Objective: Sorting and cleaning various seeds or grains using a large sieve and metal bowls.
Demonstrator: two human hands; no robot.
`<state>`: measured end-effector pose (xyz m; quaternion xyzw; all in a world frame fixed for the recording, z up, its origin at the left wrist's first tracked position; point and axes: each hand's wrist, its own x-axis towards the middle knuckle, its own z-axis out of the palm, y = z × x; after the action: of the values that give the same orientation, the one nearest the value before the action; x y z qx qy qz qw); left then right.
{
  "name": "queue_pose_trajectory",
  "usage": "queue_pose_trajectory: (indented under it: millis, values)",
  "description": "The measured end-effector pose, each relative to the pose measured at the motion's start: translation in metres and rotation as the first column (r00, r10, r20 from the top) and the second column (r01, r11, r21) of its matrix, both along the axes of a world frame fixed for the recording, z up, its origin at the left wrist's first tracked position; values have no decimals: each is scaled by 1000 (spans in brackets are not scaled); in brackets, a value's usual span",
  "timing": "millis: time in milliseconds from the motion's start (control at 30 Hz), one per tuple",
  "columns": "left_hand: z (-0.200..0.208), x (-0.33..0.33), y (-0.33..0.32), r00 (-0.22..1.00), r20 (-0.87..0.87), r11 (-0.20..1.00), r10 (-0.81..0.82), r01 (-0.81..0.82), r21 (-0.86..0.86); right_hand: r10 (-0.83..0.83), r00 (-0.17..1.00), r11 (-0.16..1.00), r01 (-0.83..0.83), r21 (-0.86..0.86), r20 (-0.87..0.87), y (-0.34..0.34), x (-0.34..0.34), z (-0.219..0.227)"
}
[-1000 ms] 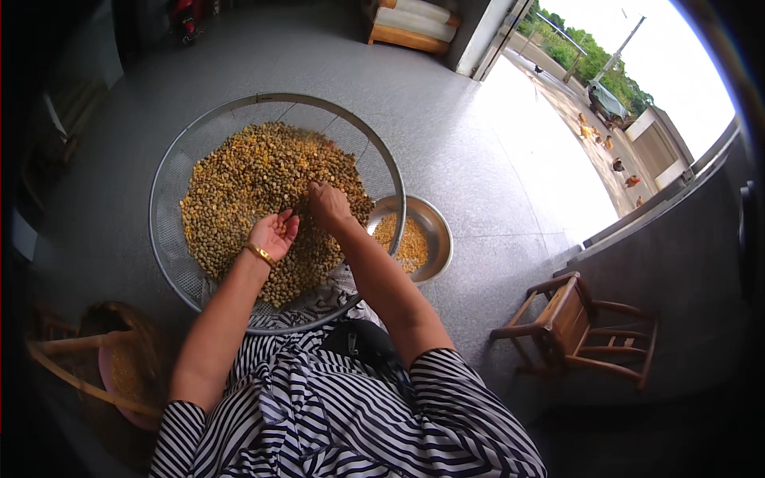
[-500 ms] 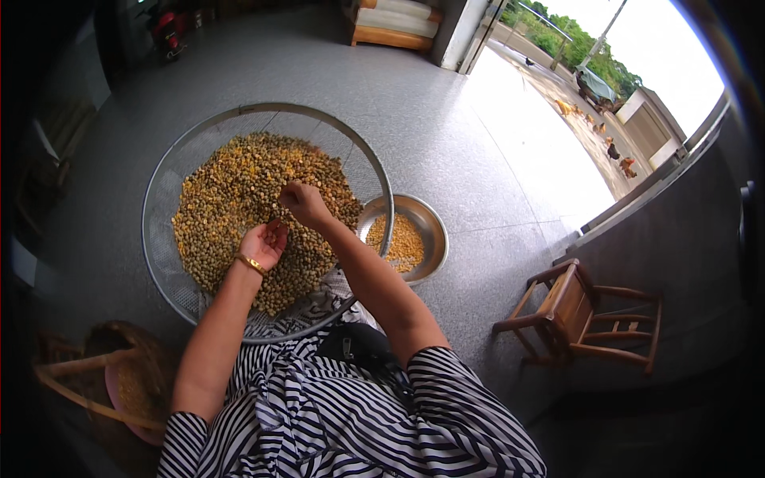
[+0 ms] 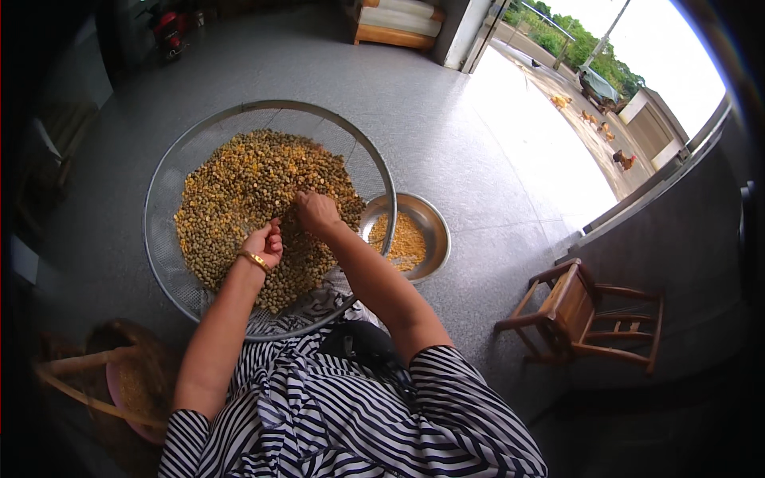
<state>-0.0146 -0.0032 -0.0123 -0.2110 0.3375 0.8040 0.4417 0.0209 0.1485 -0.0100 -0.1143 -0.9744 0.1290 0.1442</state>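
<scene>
A wide round metal mesh sieve [image 3: 163,231] rests at my lap, heaped with brownish-green and yellow seeds [image 3: 231,191] that look like dried beans. Over the heap, my left hand [image 3: 265,242] is palm up with its fingers curled in, a gold-coloured band at the wrist. My right hand [image 3: 317,213] points down just beyond it, fingers pinched together at the seeds. Whatever lies in either hand's fingers is too small or hidden to make out. To the right, partly under the sieve's rim, stands a steel bowl [image 3: 438,231] holding yellow kernels [image 3: 408,240].
A small wooden chair [image 3: 578,311] stands on the grey floor to the right. At lower left is a woven basket [image 3: 88,366] with a pink-rimmed container [image 3: 119,390]. Beyond the bright doorway, chickens [image 3: 624,161] are outside. A wooden-based seat [image 3: 396,33] is at the back.
My left hand has curled its fingers in from an open, cupped pose. My right hand has moved slightly right and down onto the seeds.
</scene>
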Motion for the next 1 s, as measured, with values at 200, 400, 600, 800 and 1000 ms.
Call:
queue_pose_trajectory:
  millis: [200, 400, 600, 800, 1000]
  values:
    - [12, 10, 3, 999, -43, 999, 33, -34, -12, -4, 999, 968, 15, -249, 47, 13, 7, 14]
    - [8, 11, 7, 995, -52, 996, 87, -88, -20, 30, 998, 895, -54, -444, -60, 32, 3, 17]
    - [1, 7, 6, 993, -75, 990, 91, -81, 117, 3, 999, 811, -27, -584, -41, 37, 0, 15]
    - [5, 8, 7, 990, -96, 992, 99, -90, 92, 29, 999, 783, -37, -621, -23, 41, -2, 10]
    - [0, 6, 7, 992, -81, 992, 94, -87, 91, 6, 943, 959, -100, -265, -334, 34, -1, 10]
